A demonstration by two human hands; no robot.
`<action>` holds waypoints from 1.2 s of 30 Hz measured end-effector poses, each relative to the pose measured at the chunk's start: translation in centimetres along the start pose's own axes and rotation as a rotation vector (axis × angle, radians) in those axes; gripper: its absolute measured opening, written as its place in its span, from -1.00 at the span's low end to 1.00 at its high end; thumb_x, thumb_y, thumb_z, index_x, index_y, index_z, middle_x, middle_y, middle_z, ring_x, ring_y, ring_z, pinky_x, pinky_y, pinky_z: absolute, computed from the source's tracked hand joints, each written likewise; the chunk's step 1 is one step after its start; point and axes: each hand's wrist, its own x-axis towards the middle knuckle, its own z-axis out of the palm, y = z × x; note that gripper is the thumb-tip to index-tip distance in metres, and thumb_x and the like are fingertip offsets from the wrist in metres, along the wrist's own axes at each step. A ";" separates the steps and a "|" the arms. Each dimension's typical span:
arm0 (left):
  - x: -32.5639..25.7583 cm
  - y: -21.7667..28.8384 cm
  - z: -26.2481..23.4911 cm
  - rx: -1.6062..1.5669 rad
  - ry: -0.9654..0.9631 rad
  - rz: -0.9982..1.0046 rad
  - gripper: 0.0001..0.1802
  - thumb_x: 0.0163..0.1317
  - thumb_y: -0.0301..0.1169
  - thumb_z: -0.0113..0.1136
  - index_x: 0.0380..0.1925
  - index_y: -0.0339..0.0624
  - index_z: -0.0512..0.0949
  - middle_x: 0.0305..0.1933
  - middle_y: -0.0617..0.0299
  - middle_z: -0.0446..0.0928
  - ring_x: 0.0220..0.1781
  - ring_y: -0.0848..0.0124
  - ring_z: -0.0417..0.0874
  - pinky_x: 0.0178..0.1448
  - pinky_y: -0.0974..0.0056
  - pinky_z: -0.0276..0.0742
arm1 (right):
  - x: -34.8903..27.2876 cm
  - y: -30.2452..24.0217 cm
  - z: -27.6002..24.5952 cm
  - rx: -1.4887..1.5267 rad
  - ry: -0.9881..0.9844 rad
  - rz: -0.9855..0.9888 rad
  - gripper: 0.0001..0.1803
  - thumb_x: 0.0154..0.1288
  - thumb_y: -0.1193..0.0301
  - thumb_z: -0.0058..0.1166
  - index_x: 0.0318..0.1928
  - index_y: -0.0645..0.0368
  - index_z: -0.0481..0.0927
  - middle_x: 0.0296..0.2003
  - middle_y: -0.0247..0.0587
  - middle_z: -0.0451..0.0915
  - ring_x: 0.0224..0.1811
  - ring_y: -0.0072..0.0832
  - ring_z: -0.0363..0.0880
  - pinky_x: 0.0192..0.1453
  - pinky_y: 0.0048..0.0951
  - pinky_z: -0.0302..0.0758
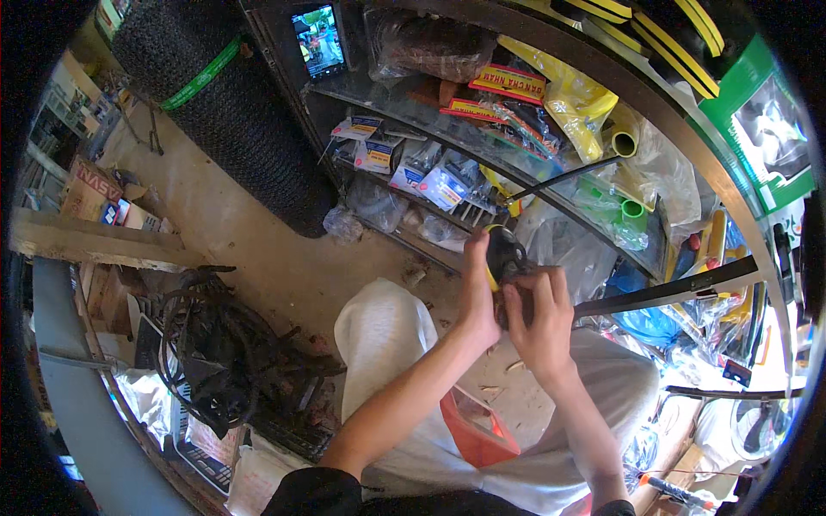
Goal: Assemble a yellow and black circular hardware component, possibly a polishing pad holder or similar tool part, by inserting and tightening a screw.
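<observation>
In front of the shelves, my left hand [478, 297] is closed round a dark, rounded object with a yellow edge [504, 251]; its exact kind I cannot make out. My right hand [540, 320] presses bent fingers against the lower part of the same object, beside my left hand. My fingers hide much of it. A thin black rod [564, 179] slants up and right just above the object. Right of my right hand, a long black strip [667, 292] runs outward; whether it joins the held object is hidden. Both hands are above my light grey trousers.
A big roll of black mesh [232, 129] stands ahead left. Glass shelves [413, 107] carry small boxes [376, 156], bagged goods and a lit phone [317, 41]. Coiled black hoses [211, 344] lie at left near a wooden beam [103, 241]. An orange-red item [478, 430] lies between my legs.
</observation>
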 end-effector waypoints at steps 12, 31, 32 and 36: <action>-1.3 -0.9 0.8 0.431 -0.019 0.400 -0.53 0.46 -0.07 0.15 0.20 -0.05 0.35 0.00 0.30 0.43 -0.03 0.53 0.43 -0.03 0.35 0.41 | 0.7 -0.3 -1.4 -0.226 0.125 -0.196 -0.79 0.13 0.53 0.36 -0.23 0.21 0.61 -0.21 -0.08 0.53 -0.22 -0.14 0.55 -0.19 -0.21 0.52; -1.3 -2.3 -0.4 0.876 -0.118 0.643 -0.59 0.46 -0.12 0.17 0.03 -0.25 0.49 -0.14 0.26 0.57 -0.15 0.57 0.52 -0.09 0.37 0.47 | 2.8 3.8 -1.2 0.186 0.131 0.286 -0.83 0.40 0.47 0.13 -0.28 0.37 0.57 -0.34 -0.01 0.50 -0.28 -0.16 0.51 -0.12 -0.27 0.42; -1.1 -2.5 -0.7 0.975 -0.123 0.783 -0.58 0.45 -0.13 0.18 0.03 -0.27 0.49 -0.13 0.25 0.57 -0.16 0.56 0.53 -0.09 0.37 0.48 | 2.7 3.7 -1.1 0.188 0.131 0.286 -0.83 0.40 0.47 0.13 -0.28 0.37 0.57 -0.34 -0.01 0.50 -0.28 -0.16 0.51 -0.12 -0.27 0.42; -0.6 -2.1 -0.4 0.605 -0.072 0.420 -0.66 0.45 -0.20 0.19 -0.01 -0.26 0.50 -0.07 0.24 0.54 -0.15 0.58 0.53 -0.15 0.45 0.48 | 1.7 2.0 -0.6 0.043 0.211 0.116 -0.90 0.34 0.54 0.15 -0.27 0.36 0.55 -0.28 0.03 0.48 -0.25 -0.05 0.49 -0.12 -0.18 0.42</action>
